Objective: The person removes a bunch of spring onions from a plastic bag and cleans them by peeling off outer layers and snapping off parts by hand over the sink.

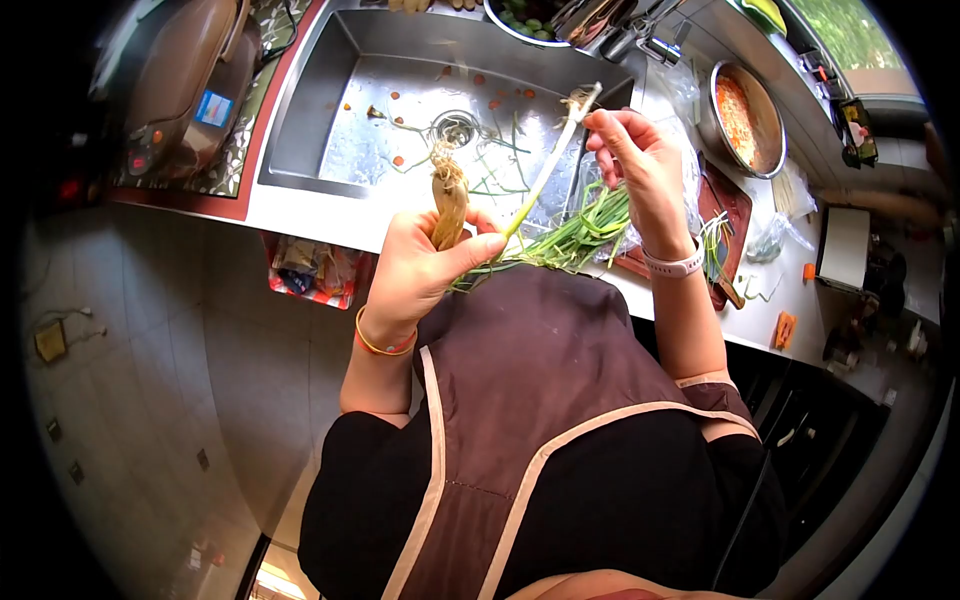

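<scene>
Over the front edge of the sink, my left hand [425,262] is closed round a brown, withered stalk [450,205] with dry roots at its top. Its thumb and finger also pinch the green part of a scallion [548,178], which slants up to the right, white end and roots uppermost. Beside that root end is my right hand [640,160], its fingers bent and close together; whether they touch the scallion or hold a scrap is too small to tell. A heap of green scallion leaves [590,232] lies on the counter between my hands.
Scraps and orange bits lie in the steel sink [300,130]. A bowl of green pieces [528,22] stands behind it. At right are a metal bowl of orange-red food [738,115] and a red-brown board [738,205]. A brown appliance [185,80] stands left.
</scene>
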The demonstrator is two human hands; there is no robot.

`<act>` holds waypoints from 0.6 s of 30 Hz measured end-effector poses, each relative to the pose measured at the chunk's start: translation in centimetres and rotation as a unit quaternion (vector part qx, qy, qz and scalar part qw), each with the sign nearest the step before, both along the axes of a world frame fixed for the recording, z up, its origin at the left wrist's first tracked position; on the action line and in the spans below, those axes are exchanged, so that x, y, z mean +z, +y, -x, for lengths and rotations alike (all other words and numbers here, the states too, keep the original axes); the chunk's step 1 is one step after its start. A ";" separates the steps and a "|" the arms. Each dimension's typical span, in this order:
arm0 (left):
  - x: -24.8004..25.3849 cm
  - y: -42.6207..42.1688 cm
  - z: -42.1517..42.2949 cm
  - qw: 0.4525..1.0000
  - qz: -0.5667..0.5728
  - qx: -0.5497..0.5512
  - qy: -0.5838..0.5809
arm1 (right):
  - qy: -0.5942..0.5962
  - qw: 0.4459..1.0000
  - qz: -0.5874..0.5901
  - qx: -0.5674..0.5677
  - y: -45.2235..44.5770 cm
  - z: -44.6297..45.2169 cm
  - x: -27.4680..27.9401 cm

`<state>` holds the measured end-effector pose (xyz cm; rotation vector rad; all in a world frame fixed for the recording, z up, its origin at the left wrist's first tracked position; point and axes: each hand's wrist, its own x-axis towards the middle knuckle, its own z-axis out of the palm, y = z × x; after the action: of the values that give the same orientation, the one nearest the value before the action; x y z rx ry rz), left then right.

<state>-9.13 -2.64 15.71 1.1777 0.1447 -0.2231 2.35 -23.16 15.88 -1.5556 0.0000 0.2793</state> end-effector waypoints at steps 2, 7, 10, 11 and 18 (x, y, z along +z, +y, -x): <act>-0.1 0.1 0.0 0.999 -0.017 -0.036 0.003 | 0.011 1.000 0.016 -0.001 0.3 0.0 0.5; 0.4 0.3 0.1 0.999 -0.019 -0.040 0.018 | -0.039 0.999 0.026 -0.018 -0.2 -0.6 -0.2; 0.3 0.3 0.1 0.999 -0.021 -0.035 0.026 | -0.065 0.995 0.050 -0.053 -0.6 -1.1 -0.4; 0.2 0.2 0.1 0.999 -0.023 -0.028 0.021 | -0.070 0.994 0.056 -0.060 -0.7 -1.3 -0.4; 0.1 0.5 -0.1 0.999 0.024 -0.007 0.037 | -0.022 0.997 -0.045 -0.064 -0.5 -1.8 -1.1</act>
<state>-9.01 -2.15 15.77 1.1231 0.1955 -0.2803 4.13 -23.69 14.80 -1.4660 0.0517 0.1426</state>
